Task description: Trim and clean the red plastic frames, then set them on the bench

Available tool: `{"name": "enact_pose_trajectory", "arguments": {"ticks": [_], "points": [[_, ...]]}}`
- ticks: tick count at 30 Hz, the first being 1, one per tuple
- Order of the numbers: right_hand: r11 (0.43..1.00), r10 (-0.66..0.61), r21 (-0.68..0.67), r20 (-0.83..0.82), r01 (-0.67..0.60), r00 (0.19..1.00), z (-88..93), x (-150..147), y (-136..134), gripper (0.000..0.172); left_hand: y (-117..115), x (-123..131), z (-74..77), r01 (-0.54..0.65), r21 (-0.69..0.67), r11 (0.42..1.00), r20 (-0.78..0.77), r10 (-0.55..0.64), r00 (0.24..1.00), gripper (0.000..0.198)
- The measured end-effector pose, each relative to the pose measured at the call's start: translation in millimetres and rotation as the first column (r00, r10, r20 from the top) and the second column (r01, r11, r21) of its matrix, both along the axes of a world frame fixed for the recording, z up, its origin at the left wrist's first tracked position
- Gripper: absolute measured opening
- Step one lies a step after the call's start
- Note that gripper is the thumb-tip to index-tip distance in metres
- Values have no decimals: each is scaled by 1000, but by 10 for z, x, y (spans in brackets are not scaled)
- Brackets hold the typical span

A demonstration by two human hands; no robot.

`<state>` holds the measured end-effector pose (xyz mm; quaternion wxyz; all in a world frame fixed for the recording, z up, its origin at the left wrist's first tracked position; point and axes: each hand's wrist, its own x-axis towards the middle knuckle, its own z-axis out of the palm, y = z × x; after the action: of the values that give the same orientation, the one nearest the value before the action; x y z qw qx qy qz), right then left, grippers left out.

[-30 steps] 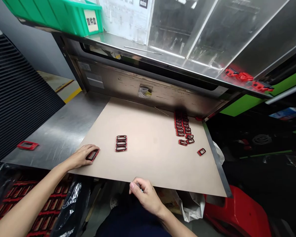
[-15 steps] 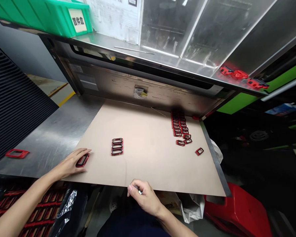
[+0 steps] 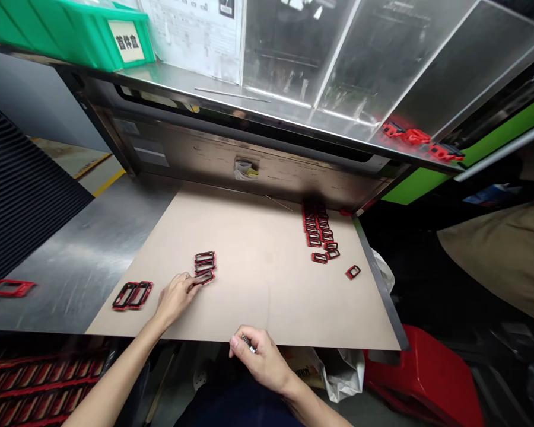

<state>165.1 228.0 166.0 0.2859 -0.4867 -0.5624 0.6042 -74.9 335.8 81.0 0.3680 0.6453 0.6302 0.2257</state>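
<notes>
My left hand (image 3: 177, 299) pinches the near end of a red-and-black rectangular frame (image 3: 208, 276), the lowest of a short column on the beige board. This frame sits slightly askew against the two frames (image 3: 205, 261) above it. Left of that hand, two more red-and-black frames (image 3: 132, 295) lie side by side at the board's left edge. Over the board's front edge, my right hand (image 3: 262, 359) is closed around a small shiny metal piece (image 3: 248, 342); its kind is mostly hidden by the fingers.
Several frames (image 3: 312, 225) stand in rows at the board's back right, with a single one (image 3: 353, 271) apart. A red frame (image 3: 11, 288) lies on the metal tabletop (image 3: 71, 261). A green bin (image 3: 93, 35) occupies the shelf. A person's khaki clothing (image 3: 502, 255) shows at right.
My left hand has left the frame at the board's left edge and moved right to the column, turning its lowest frame slightly. Khaki clothing has appeared at right. My right hand keeps its grip.
</notes>
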Motion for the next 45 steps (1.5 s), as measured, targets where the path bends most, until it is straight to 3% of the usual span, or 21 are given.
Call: {"name": "enact_pose_trajectory", "arguments": {"ticks": [4, 8, 12, 15, 21, 29, 33, 39, 41, 45], "points": [[1000, -15, 12, -16, 15, 1000, -7, 1, 14, 56, -412, 125, 216, -145, -180, 973, 277, 192, 941, 26], [1000, 6, 9, -39, -5, 999, 60, -74, 51, 54, -941, 318, 645, -226, -322, 919, 498, 368, 785, 56], [997, 59, 49, -82, -55, 995, 223, -181, 65, 48, -1306, 437, 1063, -273, -435, 858, 571, 498, 653, 64], [990, 121, 93, -130, -109, 984, 349, -246, 51, 44, -1473, 437, 1227, -314, -471, 824, 582, 558, 592, 61], [977, 197, 112, -174, -179, 965, 487, -310, -15, 45, -1689, 382, 1340, -350, -466, 812, 579, 579, 574, 54], [978, 206, 36, -266, -203, 942, 533, -363, -74, 47, -1822, 302, 1417, -309, -347, 885, 543, 459, 704, 51], [974, 202, -40, -303, -224, 931, 531, -392, -103, 52, -1863, 309, 1488, -379, -350, 857, 501, 513, 697, 45], [967, 193, -98, -322, -236, 927, 519, -430, -114, 54, -1866, 316, 1563, -377, -340, 861, 487, 504, 713, 40], [966, 193, -101, -327, -238, 925, 522, -441, -116, 55, -1866, 316, 1572, -413, -342, 844, 472, 534, 702, 39], [970, 197, -75, -326, -233, 924, 506, -454, -132, 54, -1894, 284, 1486, -388, -318, 865, 502, 500, 705, 38]]}}
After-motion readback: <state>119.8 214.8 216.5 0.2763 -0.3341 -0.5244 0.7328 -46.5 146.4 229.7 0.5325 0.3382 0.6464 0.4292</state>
